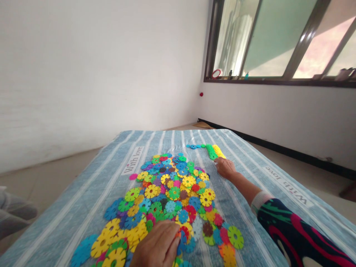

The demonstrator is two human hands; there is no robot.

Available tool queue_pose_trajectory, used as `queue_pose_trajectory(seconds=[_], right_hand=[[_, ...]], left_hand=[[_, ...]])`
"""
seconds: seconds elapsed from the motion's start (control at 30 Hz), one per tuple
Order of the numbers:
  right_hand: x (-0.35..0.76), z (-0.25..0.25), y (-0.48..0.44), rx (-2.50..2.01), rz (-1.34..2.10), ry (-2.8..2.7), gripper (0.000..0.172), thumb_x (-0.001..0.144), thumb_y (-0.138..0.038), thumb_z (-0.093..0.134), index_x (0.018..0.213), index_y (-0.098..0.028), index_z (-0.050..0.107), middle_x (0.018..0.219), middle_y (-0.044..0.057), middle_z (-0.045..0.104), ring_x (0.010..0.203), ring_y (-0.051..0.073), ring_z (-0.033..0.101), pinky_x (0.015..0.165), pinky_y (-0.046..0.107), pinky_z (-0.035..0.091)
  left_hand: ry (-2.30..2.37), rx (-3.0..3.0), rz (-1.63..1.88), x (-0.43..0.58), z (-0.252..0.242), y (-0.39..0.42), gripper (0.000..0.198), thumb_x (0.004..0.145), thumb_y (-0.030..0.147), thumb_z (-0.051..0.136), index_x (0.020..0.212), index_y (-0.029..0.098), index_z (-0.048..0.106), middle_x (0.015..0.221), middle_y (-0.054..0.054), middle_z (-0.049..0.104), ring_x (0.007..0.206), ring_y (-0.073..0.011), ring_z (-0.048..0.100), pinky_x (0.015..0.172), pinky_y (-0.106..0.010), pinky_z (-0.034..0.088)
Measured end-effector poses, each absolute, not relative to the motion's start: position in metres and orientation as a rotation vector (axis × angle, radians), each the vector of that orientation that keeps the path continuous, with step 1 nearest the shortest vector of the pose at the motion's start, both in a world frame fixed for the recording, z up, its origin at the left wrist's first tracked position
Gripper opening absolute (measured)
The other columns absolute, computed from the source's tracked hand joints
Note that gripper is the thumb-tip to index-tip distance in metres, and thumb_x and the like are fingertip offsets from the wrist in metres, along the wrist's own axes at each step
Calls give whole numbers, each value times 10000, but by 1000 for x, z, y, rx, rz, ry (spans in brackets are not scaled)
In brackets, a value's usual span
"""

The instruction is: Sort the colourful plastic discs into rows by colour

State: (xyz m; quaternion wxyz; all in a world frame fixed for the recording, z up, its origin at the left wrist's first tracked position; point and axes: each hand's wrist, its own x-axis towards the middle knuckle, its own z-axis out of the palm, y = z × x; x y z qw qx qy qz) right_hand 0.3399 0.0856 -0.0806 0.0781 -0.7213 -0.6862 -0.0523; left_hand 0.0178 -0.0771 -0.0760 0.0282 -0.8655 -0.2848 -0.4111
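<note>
2 bare hands are noted over a striped cloth [91, 193]. The left hand [157, 244] is placed on the near part of a pile of notched discs [174, 193], fingers curled; whether a disc is gripped cannot be told, as the fingertips are partly hidden. The bulk of the pile is spread beyond this hand, with yellow discs also seen at its left. At its right, 1 lime disc [235, 237] is seen at the pile's edge.

The right hand [226, 167] is extended farther forward, fingers bent; its hold cannot be made out. Just beyond its fingers, a green row [211, 152] and a yellow row [220, 151] are laid side by side. Left of these, a line of blue and green discs [193, 147] is seen.
</note>
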Motion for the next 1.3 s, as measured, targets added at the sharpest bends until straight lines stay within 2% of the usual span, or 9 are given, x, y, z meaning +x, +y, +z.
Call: queue_pose_trajectory(seconds=[0.13, 0.23, 0.37, 0.5, 0.7, 0.83, 1.0, 1.3], right_hand=[[337, -82, 70, -2115, -173, -2055, 294, 879, -172, 438, 1062, -221, 663, 1134, 74, 671, 1025, 222, 625, 791, 290, 452], [335, -86, 48, -2063, -176, -2056, 285, 903, -191, 413, 1020, -205, 672, 1071, 83, 684, 1037, 221, 603, 807, 286, 440], [334, -94, 14, -1984, -152, -2067, 284, 913, -211, 408, 1010, -216, 675, 1074, 55, 681, 1059, 197, 583, 853, 267, 430], [334, -99, -14, -1881, -48, -2045, 259, 867, -228, 474, 1027, -218, 677, 1131, 49, 676, 1066, 195, 595, 896, 274, 436], [314, -102, -45, -1687, 102, -2039, 247, 860, -254, 471, 972, -220, 688, 1057, 51, 698, 1009, 214, 619, 885, 317, 460], [306, -105, -55, -1571, 90, -2083, 264, 878, -233, 437, 922, -222, 697, 1064, 59, 688, 1043, 214, 598, 920, 330, 450], [311, -108, -54, -1527, 85, -2081, 267, 874, -233, 443, 890, -227, 709, 1083, 60, 687, 1038, 211, 611, 913, 329, 465], [316, -108, -55, -1497, 129, -2088, 268, 876, -255, 455, 915, -230, 719, 1090, 69, 686, 1053, 220, 609, 929, 363, 470]], left_hand=[[-880, -2598, -1307, 19, -73, -78, 156, 920, 162, 449, 992, 180, 585, 826, -40, 714, 789, -139, 690, 754, -209, 552], [-920, -2561, -1305, 17, -70, -78, 145, 911, 156, 465, 984, 176, 589, 823, -46, 712, 789, -145, 690, 771, -234, 556], [-995, -2504, -1288, 9, -68, -73, 151, 887, 129, 489, 987, 175, 592, 842, -52, 712, 817, -165, 688, 772, -277, 563], [-1122, -2471, -1279, 2, -70, -65, 154, 883, 146, 485, 970, 182, 606, 849, -56, 714, 822, -177, 686, 744, -290, 568], [-1285, -2433, -1231, -4, -70, -59, 177, 859, 175, 490, 945, 182, 644, 871, -69, 718, 856, -205, 676, 791, -342, 560], [-1295, -2427, -1204, -6, -66, -56, 185, 849, 165, 487, 916, 178, 659, 885, -77, 720, 884, -217, 669, 834, -374, 548], [-1324, -2425, -1162, -13, -61, -52, 202, 836, 157, 472, 845, 184, 672, 837, -64, 717, 846, -207, 663, 805, -357, 552], [-1468, -2422, -1140, -24, -65, -46, 189, 811, 185, 506, 824, 186, 694, 851, -72, 731, 854, -226, 673, 793, -376, 557]])
